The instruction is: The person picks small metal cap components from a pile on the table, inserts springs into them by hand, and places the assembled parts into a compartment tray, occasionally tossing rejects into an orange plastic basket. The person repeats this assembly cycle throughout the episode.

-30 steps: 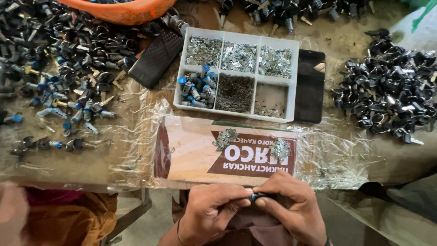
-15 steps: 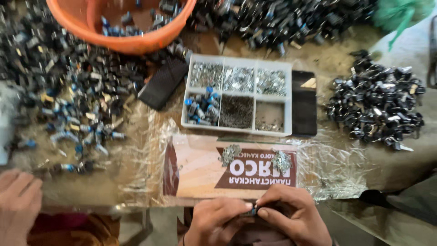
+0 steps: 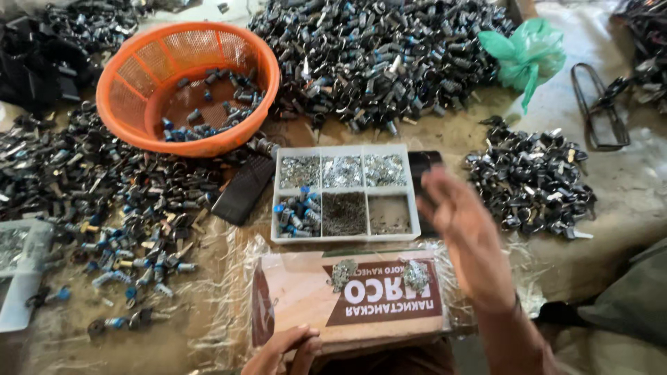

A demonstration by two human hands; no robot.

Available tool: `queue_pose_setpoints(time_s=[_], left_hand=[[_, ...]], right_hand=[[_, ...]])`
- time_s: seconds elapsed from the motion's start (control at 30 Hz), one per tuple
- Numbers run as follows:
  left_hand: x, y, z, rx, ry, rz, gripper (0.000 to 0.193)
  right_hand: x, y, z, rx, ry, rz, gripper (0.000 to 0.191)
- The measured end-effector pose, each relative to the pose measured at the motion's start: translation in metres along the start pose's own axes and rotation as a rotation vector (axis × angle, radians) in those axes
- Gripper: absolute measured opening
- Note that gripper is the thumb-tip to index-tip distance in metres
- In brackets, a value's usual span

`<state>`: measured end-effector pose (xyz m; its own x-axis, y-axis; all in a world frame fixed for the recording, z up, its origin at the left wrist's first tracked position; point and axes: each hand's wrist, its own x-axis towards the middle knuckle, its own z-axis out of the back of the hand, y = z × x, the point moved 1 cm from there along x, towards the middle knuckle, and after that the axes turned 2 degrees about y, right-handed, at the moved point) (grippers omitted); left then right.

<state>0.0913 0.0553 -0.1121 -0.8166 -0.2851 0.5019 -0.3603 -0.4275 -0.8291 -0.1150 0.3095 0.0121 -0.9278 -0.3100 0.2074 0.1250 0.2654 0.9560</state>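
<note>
White compartment tray (image 3: 345,239) just beyond raised right hand (image 3: 462,229), fingers spread, empty; left hand (image 3: 285,351) loosely curled, contents unclear.

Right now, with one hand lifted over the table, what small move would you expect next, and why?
Probably a short reach forward and down. The right hand is raised, open and blurred, beside the white compartment tray and near the pile of dark metal parts, while the left hand waits at the cardboard slab. Which of the two it goes for is unclear.
</note>
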Motion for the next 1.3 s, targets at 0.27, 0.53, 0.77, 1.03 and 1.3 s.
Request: queue_pose_setpoints(time_s=[0.27, 0.53, 0.77, 1.03, 1.3], left_hand=[[0.004, 0.019, -0.018, -0.086, 0.045, 0.015, 0.035], [0.036, 0.046, -0.043, -0.344, 0.104, 0.623, 0.036], [0.045, 0.032, -0.073, -0.138, 0.169, 0.846, 0.027], [0.053, -0.066, -0.084, 0.048, 0.001, -0.020, 0.020], [0.072, -0.141, -0.114, -0.400, 0.494, -0.179, 0.019]], right_hand=[[-0.008, 0.008, 0.082, -1.531, -0.319, 0.159, 0.045], [0.114, -0.003, 0.160, -1.666, -0.405, 0.309, 0.035], [0.204, -0.024, 0.174, -1.811, -0.062, -0.171, 0.014], [0.076, 0.015, 0.149, -1.050, -0.230, 0.434, 0.017], [-0.059, 0.005, 0.112, 0.149, -0.191, 0.096, 0.015]])
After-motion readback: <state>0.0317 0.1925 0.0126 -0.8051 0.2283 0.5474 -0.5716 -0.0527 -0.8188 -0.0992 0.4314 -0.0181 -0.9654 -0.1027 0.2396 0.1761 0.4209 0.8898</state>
